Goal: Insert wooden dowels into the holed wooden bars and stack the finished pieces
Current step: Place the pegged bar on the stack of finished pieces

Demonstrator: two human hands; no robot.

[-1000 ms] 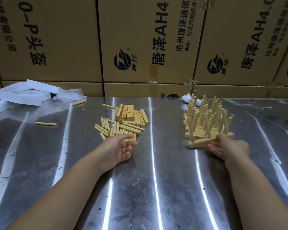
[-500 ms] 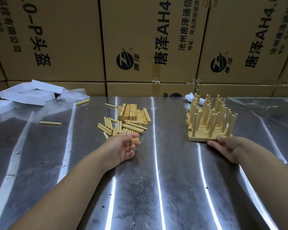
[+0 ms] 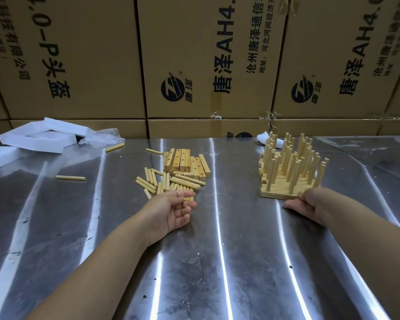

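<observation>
On the right of the table (image 3: 217,262) the stack of finished pieces (image 3: 291,174) bristles with upright pegs, too crowded to count. The right hand (image 3: 306,204) rests against its front bar with slack fingers, gripping nothing. Plenty remains, I'd say: roughly nine holed bars (image 3: 185,162) lie unfilled mid-table beside about twenty loose dowels (image 3: 169,183), with three strays (image 3: 71,178) further left. The left hand (image 3: 171,211) lies released and empty by the pile.

Worktop (image 3: 217,262) count: one stack of finished pieces (image 3: 284,192), its upright dowels too crowded to tally; about eight holed bars (image 3: 183,160) unfilled; one loose dowel pile (image 3: 185,181), number unclear; three stray dowels (image 3: 70,178) apart; at least two white foam pieces (image 3: 39,139); two hands, left hand (image 3: 171,211), right hand (image 3: 304,203).
</observation>
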